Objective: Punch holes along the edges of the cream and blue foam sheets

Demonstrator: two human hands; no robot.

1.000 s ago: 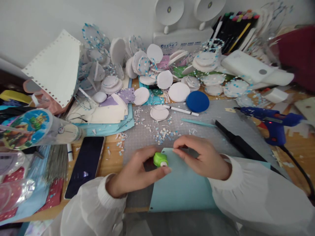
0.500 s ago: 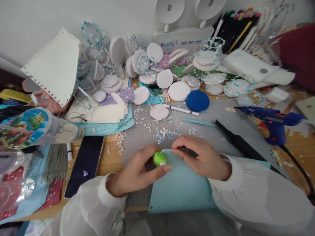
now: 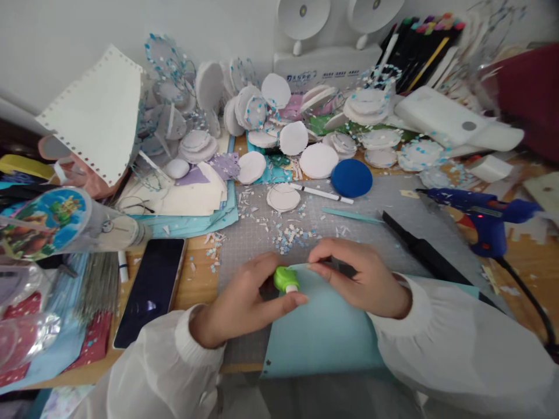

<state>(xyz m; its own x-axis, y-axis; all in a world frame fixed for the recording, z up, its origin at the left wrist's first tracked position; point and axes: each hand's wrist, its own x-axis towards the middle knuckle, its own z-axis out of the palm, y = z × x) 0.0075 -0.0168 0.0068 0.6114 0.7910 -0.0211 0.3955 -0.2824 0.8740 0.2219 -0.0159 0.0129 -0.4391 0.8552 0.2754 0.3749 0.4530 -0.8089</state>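
Note:
My left hand (image 3: 244,305) is closed around a small green craft paper punch (image 3: 285,279), thumb along its white part. The punch sits at the upper left corner of a light blue sheet of paper (image 3: 321,340). My right hand (image 3: 356,276) pinches the sheet's far edge between thumb and fingers, just right of the punch. Small punched holes show near the sheet's lower left corner. Beyond my hands, tiny blue and white paper bits (image 3: 290,237) lie scattered on the grey cutting mat (image 3: 248,279).
At right lie a blue glue gun (image 3: 484,212) and a black long-bladed tool (image 3: 414,247). A phone (image 3: 151,294) and a plastic cup (image 3: 74,224) are at left. Behind the mat stand white discs (image 3: 318,161), a blue lid (image 3: 351,178) and a white marker (image 3: 323,193).
My left hand and the punch have shifted slightly right along the paper's edge. My right hand has moved slightly with them, its pinch kept.

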